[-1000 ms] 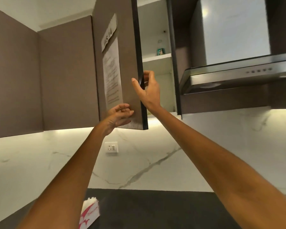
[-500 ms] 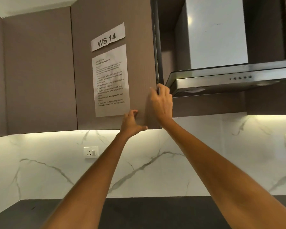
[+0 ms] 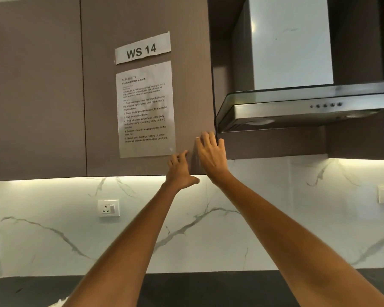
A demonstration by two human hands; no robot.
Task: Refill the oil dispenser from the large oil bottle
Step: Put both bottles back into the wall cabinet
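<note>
- The cabinet door (image 3: 146, 85) sat flush with its neighbour, a "WS 14" label (image 3: 142, 50) above an instruction sheet (image 3: 145, 109).
- The left hand (image 3: 180, 171) lay flat on the door's lower right corner, fingers straight.
- The right hand (image 3: 212, 155) pressed near the door's right edge (fingers spread), beside the range hood (image 3: 308, 107).
- Neither oil dispenser nor large oil bottle showed anywhere.

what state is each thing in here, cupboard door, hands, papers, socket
cupboard door: shut, flush with the door beside it
left hand: fingers straight, flat on the door's lower corner
right hand: fingers straight, pressing the door's right edge
WS 14 label: stuck on the door, slightly tilted
instruction sheet: stuck flat below the label
wall socket: nothing plugged in
</note>
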